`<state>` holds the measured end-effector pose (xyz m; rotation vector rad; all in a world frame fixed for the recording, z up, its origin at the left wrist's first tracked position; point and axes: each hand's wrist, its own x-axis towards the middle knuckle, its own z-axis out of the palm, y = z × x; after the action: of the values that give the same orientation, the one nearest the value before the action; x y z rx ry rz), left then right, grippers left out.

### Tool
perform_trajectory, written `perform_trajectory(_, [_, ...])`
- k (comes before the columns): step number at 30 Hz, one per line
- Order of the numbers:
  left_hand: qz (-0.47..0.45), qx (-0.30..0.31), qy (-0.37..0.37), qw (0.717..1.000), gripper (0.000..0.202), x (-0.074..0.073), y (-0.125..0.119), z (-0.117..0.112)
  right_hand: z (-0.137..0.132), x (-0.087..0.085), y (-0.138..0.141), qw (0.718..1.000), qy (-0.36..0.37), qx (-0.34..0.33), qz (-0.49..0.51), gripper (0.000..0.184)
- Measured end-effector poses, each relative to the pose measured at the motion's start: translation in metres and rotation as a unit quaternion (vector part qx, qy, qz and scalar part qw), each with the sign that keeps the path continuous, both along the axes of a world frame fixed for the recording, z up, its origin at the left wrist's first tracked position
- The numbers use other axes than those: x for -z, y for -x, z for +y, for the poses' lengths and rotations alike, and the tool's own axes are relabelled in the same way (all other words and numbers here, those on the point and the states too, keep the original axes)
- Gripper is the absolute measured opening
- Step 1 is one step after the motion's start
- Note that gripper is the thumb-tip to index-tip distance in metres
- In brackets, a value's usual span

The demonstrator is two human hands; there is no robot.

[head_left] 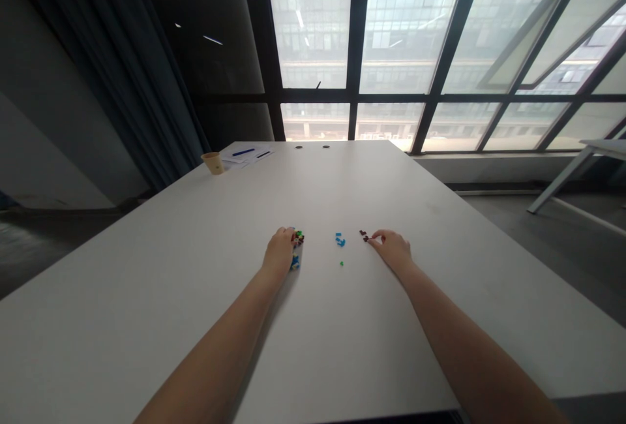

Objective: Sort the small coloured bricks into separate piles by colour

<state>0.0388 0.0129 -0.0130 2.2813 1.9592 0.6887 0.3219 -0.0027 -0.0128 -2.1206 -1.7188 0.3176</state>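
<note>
On the white table (195, 267) my left hand (280, 251) rests with curled fingers on a small heap of mixed coloured pieces (297, 240), gripping some of them. My right hand (391, 248) pinches at a few dark brown pieces (364, 235) with thumb and forefinger together. Between the hands lie a few blue pieces (340, 239) and a tiny green piece (341, 263), touched by neither hand.
A paper cup (213, 162) stands at the table's far left edge, beside papers with blue pens (247, 152). Two dark cable holes (313, 147) sit near the far edge. Large windows lie behind; another table's leg (562, 179) shows at right.
</note>
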Motion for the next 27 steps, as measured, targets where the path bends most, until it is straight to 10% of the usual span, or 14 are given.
perform_trajectory(11, [-0.042,-0.013,0.008,0.999,0.016,-0.011,-0.003,-0.006,-0.002,-0.004,0.001,1.000,-0.019,0.012,0.008,0.023])
perform_trajectory(16, [-0.205,0.050,0.020,0.977,0.019,-0.016,-0.015,-0.013,-0.006,-0.009,0.006,0.999,-0.046,0.006,0.007,0.024])
perform_trajectory(19, [-0.353,0.064,0.073,0.931,0.018,-0.017,-0.028,-0.018,-0.008,-0.010,0.007,0.999,-0.054,0.004,0.006,0.023])
perform_trajectory(27, [-0.662,0.065,0.262,0.699,0.033,-0.022,-0.054,-0.030,-0.005,-0.011,0.009,0.999,-0.053,-0.003,0.012,0.023])
